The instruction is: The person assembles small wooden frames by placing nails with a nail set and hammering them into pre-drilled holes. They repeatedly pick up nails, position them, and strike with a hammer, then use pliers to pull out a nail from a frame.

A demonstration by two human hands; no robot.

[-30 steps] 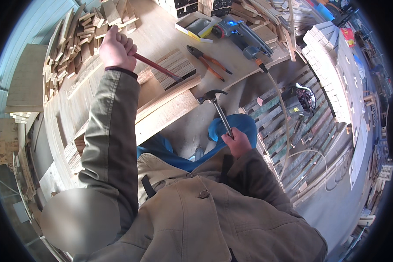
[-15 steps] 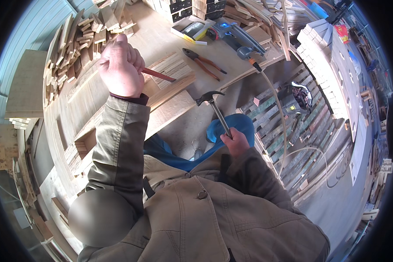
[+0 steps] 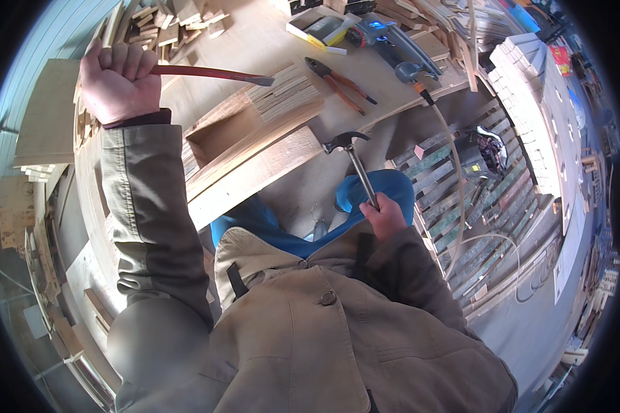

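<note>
My left hand (image 3: 120, 81) is closed round a red pry bar (image 3: 203, 71), raised at the left. The bar points rightward, and its bare metal tip is over, or in front of, a stack of thin wooden strips (image 3: 286, 93). I cannot tell whether it touches them. Those strips lie in a wooden frame (image 3: 258, 165) with a hollow compartment at its left. Low in front of me, my right hand (image 3: 386, 217) grips a claw hammer (image 3: 357, 165) by its handle, head up and apart from the frame. Beyond the frame lie pincers (image 3: 339, 84) with orange handles.
A nail gun (image 3: 396, 51) with an air hose (image 3: 455, 158) lies at the back right, beside an open box of fasteners (image 3: 317, 34). Wood offcuts (image 3: 179, 24) are piled at the far left. A slatted pallet (image 3: 489, 206) is on the right, near stacked pale blocks (image 3: 523, 89).
My left hand has moved left with the pry bar, which now lies more level. More of the frame's hollow shows. The hammer stays in my right hand, and the view has shifted slightly.
</note>
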